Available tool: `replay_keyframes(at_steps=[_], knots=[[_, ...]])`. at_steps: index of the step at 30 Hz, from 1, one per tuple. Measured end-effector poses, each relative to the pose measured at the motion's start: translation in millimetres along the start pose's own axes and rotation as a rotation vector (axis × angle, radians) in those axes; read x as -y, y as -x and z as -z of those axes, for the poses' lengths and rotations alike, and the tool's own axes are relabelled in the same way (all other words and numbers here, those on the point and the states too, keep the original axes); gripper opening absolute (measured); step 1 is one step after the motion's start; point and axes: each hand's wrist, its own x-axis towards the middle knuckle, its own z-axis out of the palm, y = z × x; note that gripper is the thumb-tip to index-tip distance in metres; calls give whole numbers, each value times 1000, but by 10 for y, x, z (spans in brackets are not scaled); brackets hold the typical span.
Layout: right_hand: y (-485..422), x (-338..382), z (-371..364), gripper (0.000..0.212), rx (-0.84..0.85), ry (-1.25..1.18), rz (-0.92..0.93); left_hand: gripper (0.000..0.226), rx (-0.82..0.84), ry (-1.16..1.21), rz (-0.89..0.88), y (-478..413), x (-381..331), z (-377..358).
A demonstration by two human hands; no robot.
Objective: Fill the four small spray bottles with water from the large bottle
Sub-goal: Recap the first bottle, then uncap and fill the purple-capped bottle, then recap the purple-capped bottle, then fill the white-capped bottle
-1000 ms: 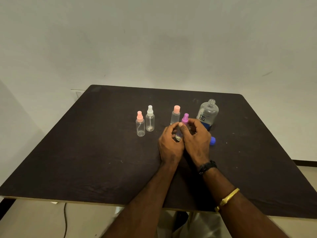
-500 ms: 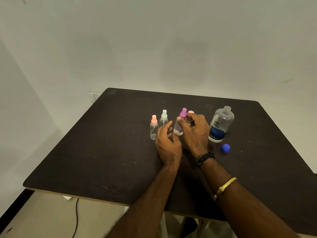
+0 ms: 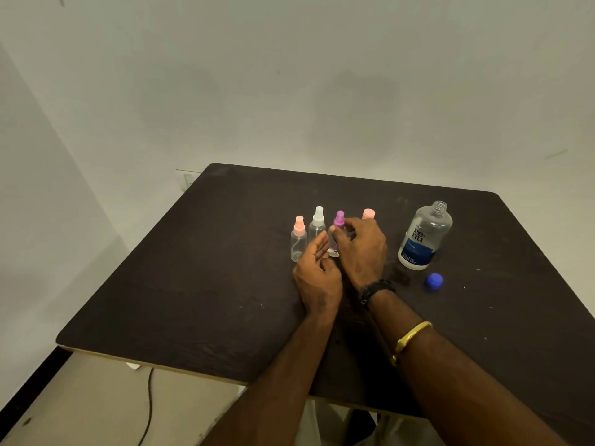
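Four little spray bottles were in a row on the dark desk (image 3: 193, 284). The right hand (image 3: 363, 249) had its grip closed round the purple-top bottle (image 3: 338, 220), which was upright in the row. The left hand (image 3: 317, 275) was just beside it, its grip loose and holding nothing. A pink-top bottle (image 3: 298, 238) and a white-top bottle (image 3: 317, 225) stood on the left. Another pink top (image 3: 368, 214) peeked out from behind the right hand. The big bottle (image 3: 425, 236) stood on the right with no lid on. The blue cap (image 3: 433, 281) lay on the desk near it.
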Motion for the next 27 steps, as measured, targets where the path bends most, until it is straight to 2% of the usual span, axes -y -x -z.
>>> replay_keyframes(at_steps=[12,19,27], knots=[[17,28,27,36,-17,23,-4,42,-4,19,29,2,-20,24],[-42,322,71,42,-153,-12,140,41,-49,17,9,18,-44,107],[14,526,-75,39,-62,-20,150,30,-67,-53,81,-9,-20,224]])
